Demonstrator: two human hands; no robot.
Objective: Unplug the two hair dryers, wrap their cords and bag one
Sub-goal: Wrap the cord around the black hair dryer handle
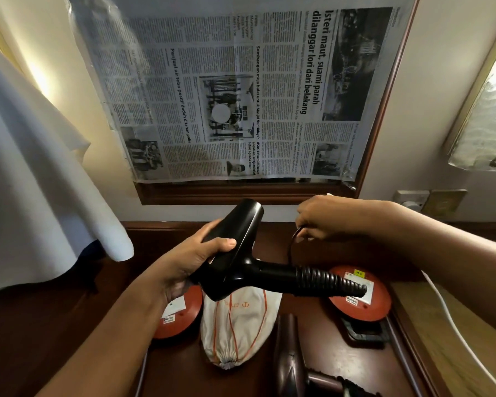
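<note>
Dark wood worktop (pixel 55 325) below a newspaper (pixel 226 90) over a framed mirror, with a bag (pixel 238 330) between two red reels (pixel 364 296), brown dryer (pixel 291 356) beside it. Left hand (pixel 189 265) raised above the worktop, fingers curled round the black dryer (pixel 241 253) barrel, handle pointing right. Right hand (pixel 324 216) higher, near the wall, pinching the cord (pixel 292 242).

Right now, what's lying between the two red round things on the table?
In the head view, a white drawstring bag lies between the two red discs.
</note>
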